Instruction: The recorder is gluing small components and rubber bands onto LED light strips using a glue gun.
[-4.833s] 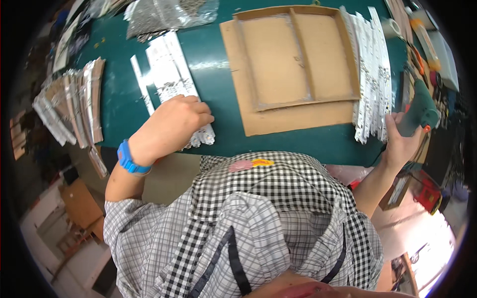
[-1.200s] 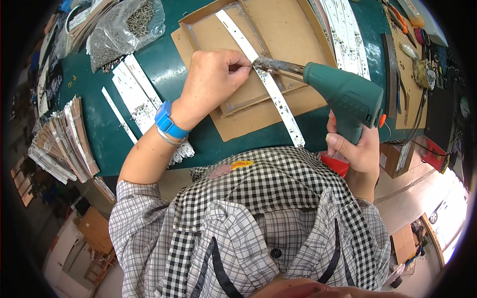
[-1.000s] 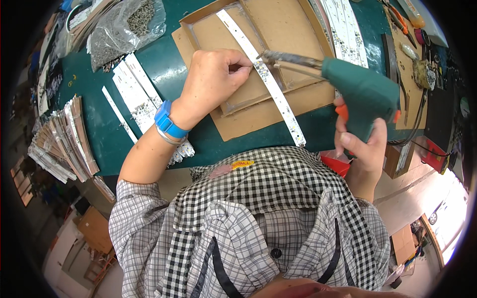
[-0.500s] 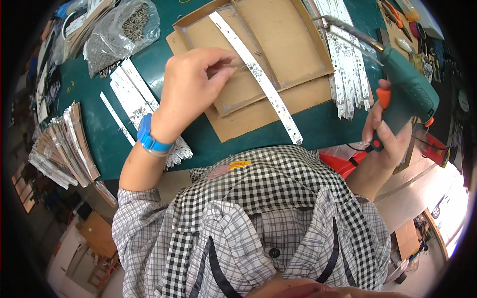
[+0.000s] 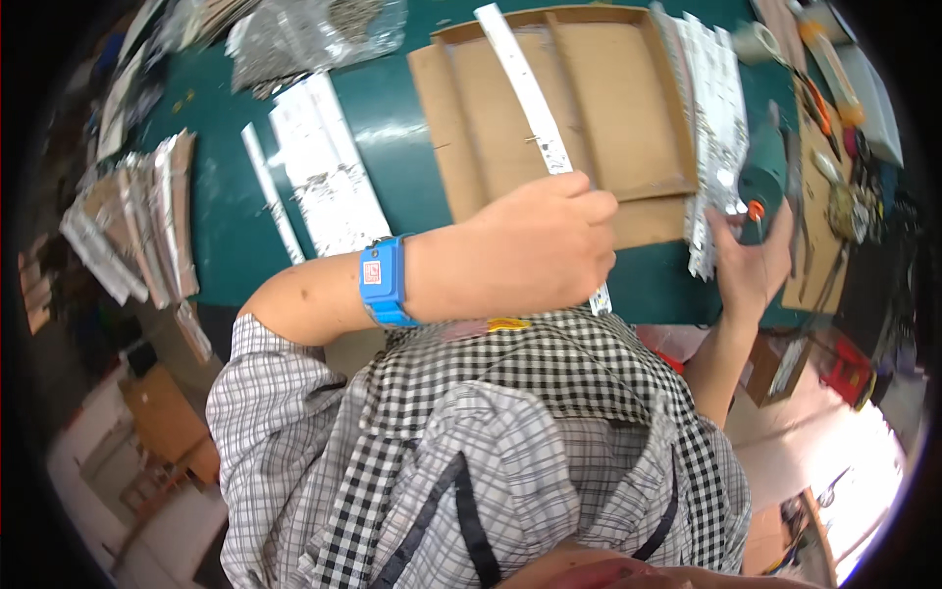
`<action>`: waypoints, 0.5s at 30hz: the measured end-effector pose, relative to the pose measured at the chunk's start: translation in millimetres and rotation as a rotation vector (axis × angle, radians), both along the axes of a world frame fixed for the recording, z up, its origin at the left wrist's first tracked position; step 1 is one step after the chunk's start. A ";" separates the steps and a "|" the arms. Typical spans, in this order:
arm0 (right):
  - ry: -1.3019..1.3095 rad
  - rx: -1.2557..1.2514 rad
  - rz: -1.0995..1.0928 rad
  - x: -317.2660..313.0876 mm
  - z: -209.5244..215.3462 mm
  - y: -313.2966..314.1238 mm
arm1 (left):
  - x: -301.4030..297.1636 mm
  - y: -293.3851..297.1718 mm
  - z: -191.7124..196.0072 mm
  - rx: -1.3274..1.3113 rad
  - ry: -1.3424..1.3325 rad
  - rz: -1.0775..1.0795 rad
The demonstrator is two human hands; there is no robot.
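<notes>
My left hand (image 5: 559, 240), a blue band on its wrist, is curled over the near part of a long white LED strip board (image 5: 525, 83). Its fingertips are hidden, so what they hold does not show. Small electronic parts dot the board, which lies slantwise across a shallow cardboard tray (image 5: 628, 182); its near end shows past my hand. To the right, my right hand (image 5: 751, 260) is closed around a green soldering gun (image 5: 765, 172) with an orange piece at its rear. The gun points away from me, and its handle is mostly hidden.
White LED strips lie in a stack (image 5: 716, 108) right of the tray and in another group (image 5: 334, 167) on the left. Far left is a bundle of wrapped strips (image 5: 147, 221). A plastic bag (image 5: 304, 44) of small metal parts sits behind. Pliers (image 5: 816, 103) lie far right.
My left hand has swung right and nearer, from above the board's middle to over its near part. The right hand has lowered the soldering gun and turned it to point away. The view has shifted.
</notes>
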State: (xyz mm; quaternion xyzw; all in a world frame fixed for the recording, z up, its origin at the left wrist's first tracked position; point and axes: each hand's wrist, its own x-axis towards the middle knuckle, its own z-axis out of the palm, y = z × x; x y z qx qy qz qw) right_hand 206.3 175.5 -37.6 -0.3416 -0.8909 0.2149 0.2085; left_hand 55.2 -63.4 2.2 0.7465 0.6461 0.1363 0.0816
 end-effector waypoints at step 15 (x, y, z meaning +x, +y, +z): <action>-0.044 -0.054 -0.012 -3.4 2.9 -2.1 | -39.3 -109.6 -0.8 -0.359 0.006 0.310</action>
